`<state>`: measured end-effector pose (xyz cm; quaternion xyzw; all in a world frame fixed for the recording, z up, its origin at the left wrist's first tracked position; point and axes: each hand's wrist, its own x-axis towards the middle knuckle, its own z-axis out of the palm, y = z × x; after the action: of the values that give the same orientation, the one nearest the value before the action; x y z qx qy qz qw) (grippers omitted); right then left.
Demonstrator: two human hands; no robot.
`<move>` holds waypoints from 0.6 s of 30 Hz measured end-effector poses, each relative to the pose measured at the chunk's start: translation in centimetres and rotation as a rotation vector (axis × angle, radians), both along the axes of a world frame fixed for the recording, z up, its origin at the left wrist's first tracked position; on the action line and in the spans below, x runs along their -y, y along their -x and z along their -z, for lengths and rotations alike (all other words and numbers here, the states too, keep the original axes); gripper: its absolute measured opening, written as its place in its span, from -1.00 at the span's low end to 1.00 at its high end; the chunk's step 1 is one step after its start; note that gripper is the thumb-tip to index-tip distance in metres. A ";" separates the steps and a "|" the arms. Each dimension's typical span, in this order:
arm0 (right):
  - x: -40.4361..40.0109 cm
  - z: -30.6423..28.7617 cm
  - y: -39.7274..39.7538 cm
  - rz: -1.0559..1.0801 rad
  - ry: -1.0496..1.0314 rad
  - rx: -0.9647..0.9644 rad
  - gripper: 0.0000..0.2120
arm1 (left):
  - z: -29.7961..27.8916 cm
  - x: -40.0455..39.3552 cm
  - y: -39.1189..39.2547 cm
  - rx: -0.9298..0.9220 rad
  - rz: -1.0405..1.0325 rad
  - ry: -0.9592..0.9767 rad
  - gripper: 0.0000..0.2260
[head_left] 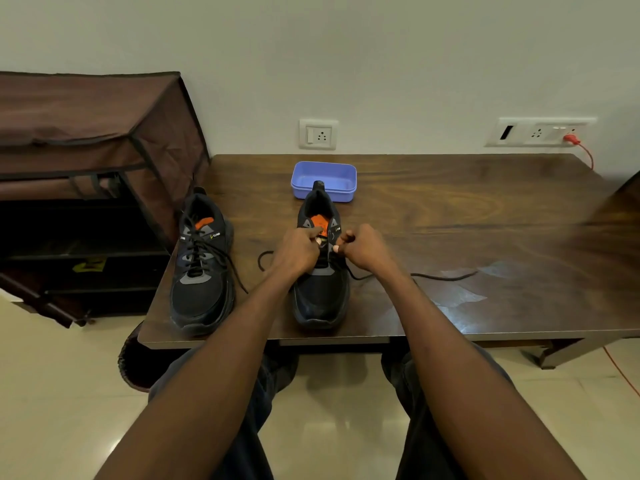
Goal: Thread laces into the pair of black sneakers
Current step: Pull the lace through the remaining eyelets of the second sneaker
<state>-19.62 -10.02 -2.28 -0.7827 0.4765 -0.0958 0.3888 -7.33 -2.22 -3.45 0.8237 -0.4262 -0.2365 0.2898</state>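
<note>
I judge the task past half: the left sneaker stands fully laced on the tabletop, while my left hand and right hand – each grip pinched shut on the lace – work the right sneaker's upper eyelets.

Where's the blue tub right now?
In the head view, the blue plastic tub sits at the wooden table's far edge by the wall, directly behind the heel of the sneaker being laced.
</note>
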 end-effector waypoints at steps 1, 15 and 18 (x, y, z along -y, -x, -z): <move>-0.1 -0.1 -0.1 -0.018 0.003 0.012 -0.93 | 0.1 -0.1 -0.4 0.067 0.027 -0.019 -0.58; 3.6 -2.6 8.3 0.668 0.386 -0.190 -0.81 | -2.1 -1.8 -2.5 -0.120 0.037 0.091 -0.57; 3.2 -1.9 6.9 0.483 0.509 -0.355 -0.69 | -2.4 -1.9 -2.4 -0.132 0.046 0.092 -0.58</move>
<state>-26.55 -13.19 -0.39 -0.7237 0.6680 -0.1626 0.0600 -4.98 -0.36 -1.01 0.7821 -0.4352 -0.2772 0.3494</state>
